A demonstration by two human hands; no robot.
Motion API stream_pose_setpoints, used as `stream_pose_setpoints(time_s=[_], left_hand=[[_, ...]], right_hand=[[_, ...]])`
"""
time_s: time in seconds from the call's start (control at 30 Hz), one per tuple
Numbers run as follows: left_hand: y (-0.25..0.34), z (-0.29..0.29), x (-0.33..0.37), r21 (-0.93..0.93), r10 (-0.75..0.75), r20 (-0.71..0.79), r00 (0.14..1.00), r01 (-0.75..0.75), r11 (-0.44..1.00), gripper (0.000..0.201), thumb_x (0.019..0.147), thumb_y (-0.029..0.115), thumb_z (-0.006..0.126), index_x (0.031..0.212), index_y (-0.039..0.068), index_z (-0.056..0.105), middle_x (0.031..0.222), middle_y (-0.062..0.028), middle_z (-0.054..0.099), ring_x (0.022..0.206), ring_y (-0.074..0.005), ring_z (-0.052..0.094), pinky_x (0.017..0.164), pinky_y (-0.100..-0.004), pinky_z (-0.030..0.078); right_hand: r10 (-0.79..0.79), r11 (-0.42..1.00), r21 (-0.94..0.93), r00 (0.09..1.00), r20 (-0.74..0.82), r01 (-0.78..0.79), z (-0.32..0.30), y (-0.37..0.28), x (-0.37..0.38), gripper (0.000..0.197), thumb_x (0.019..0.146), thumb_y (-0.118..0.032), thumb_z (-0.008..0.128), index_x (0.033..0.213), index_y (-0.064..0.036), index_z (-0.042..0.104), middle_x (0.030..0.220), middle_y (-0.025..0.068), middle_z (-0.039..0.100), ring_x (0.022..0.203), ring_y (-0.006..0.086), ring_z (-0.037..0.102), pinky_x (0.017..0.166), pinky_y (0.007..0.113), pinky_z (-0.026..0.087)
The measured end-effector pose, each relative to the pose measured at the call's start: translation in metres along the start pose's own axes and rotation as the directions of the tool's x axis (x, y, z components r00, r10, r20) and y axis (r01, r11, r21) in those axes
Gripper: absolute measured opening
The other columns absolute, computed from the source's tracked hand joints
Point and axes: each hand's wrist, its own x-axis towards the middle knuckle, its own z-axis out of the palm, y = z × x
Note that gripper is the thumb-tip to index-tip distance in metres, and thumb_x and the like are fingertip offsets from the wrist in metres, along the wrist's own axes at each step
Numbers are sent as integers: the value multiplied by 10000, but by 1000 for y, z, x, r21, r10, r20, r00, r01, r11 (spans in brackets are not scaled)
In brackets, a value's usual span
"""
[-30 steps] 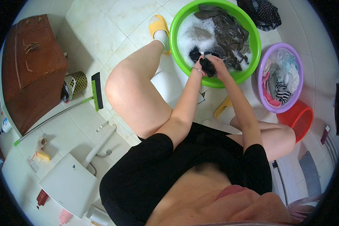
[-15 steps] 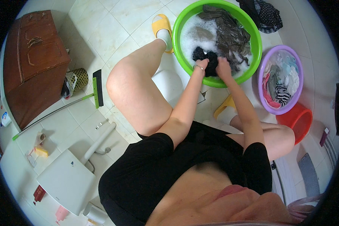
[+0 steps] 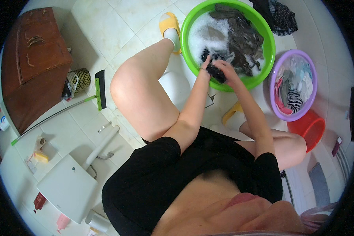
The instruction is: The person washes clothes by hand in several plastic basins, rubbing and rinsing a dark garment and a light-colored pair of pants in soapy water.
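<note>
A green basin (image 3: 268, 49) of sudsy water stands on the floor ahead of me. Over its near side, my left hand (image 3: 206, 64) and my right hand (image 3: 226, 72) close round a wet, bunched piece of black cloth (image 3: 215, 74). White foam clings to the cloth, and its exact kind is hard to make out. My right fingers lie across its top; the left grips its left side. Dark grey-brown clothing (image 3: 242, 39) soaks in the right part of the basin, and white suds (image 3: 202, 33) cover the left part.
Right of the basin, a purple tub (image 3: 272, 92) holds mixed laundry, with a red bucket (image 3: 312, 135) beside it. Dark dotted cloth (image 3: 282, 19) lies at the far right. A green-handled squeegee (image 3: 100, 90), a patterned waste basket (image 3: 82, 80) and a brown cabinet (image 3: 39, 63) are leftward.
My hands have drawn closer together, the right one moving left over the black cloth. The cloth is now more bunched and foamy. The view has shifted slightly.
</note>
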Motion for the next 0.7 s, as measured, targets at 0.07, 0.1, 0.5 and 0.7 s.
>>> stream_pose_setpoints(time_s=[0.07, 0.1, 0.5, 0.7], left_hand=[[0, 23, -10, 151, -20, 14, 1000, 18, 988, 327, 732, 374, 548, 851, 69, 554, 772, -104, 585, 697, -237, 560, 674, -352, 461], [-1, 28, -13, 171, -16, -11, 1000, 17, 985, 300, 748, 352, 521, 845, 70, 556, 765, -99, 584, 693, -240, 558, 675, -360, 461], [-5, 35, 2, 599, 180, -415, 892, 119, 792, 338, 658, 61, 546, 950, -98, 486, 901, -199, 559, 794, -279, 548, 693, -344, 437], [-4, 44, -2, 830, 569, -193, 799, -175, 529, 494, 629, 83, 635, 1045, -68, 416, 982, -191, 523, 850, -281, 527, 740, -344, 429]], right_hand=[[-77, 955, -277, 990, 118, 107, 10, -19, -22, 121, 768, -164, 563, 728, -50, 573, 715, -26, 535, 678, 45, 474, 604, 207, 381], [-261, 837, -436, 942, 213, 330, 13, -21, -23, 210, 758, -201, 574, 689, -3, 560, 663, -15, 536, 625, 59, 463, 577, 223, 381], [-688, 31, -994, 719, -98, -105, -66, 47, 25, 163, 781, -168, 488, 881, -41, 508, 824, 176, 541, 784, 338, 523, 647, 442, 417], [-232, 28, -986, 958, -167, -165, -117, 61, 43, 244, 689, -190, 542, 842, 1, 536, 884, 214, 546, 856, 351, 517, 714, 429, 424]])
